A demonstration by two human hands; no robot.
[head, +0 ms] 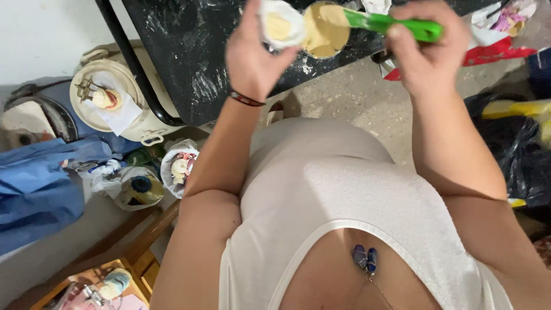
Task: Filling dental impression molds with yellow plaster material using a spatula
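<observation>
Paste-loaded, the green spatula (396, 24) sat at the top centre of the frame, right hand (427, 49) with fingers closed round its handle, tipped toward the small white lump (280, 23) pinched in the left hand's (249, 54) fingers above the black tabletop (195, 51), seemingly to keep drips over it.

A crumpled red-and-white wrapper (488, 51) lies at the far right on the floor beside the black counter (189, 51). A yellow-and-black bag (516, 143) sits at the right edge. Clear plastic bags (135, 186) bunch at left.
</observation>
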